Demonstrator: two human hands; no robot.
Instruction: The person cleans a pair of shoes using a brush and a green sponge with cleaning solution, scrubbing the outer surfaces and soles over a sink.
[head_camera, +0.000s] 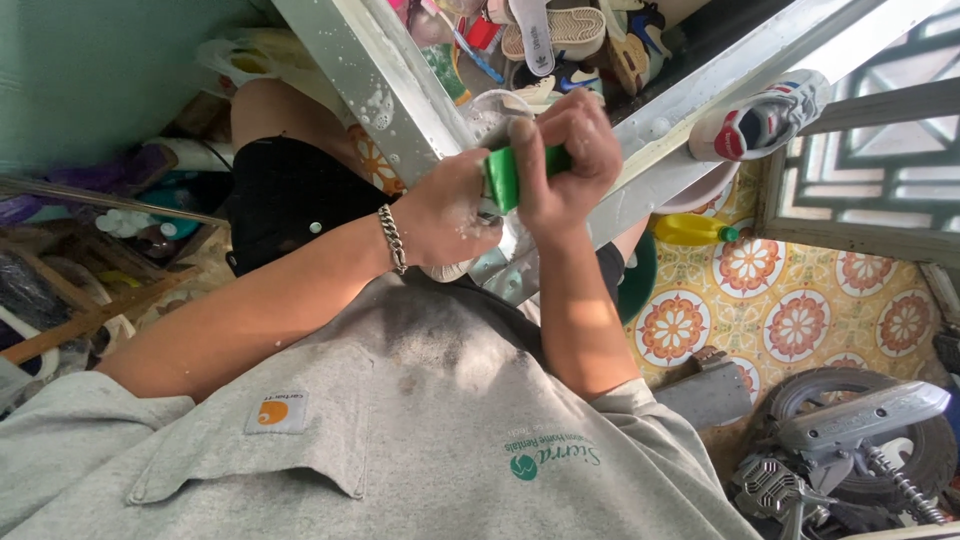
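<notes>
A white sneaker with red and blue panels (762, 120) is perched on a slanted metal frame bar (700, 95), toe pointing left. Beyond the frame, a heap of shoes and sandals (565, 40) is seen, soles and uppers mixed. A yellow bottle with a green cap (692, 230) is laid on its side on the patterned floor tiles (800, 325), just beside a pink basin (700, 195). A dark tyre with grey machine parts (865, 440) is found at the lower right. A pale green lattice screen (880, 150) is stood at the right edge, and wooden slats (70, 325) are piled at the left.
</notes>
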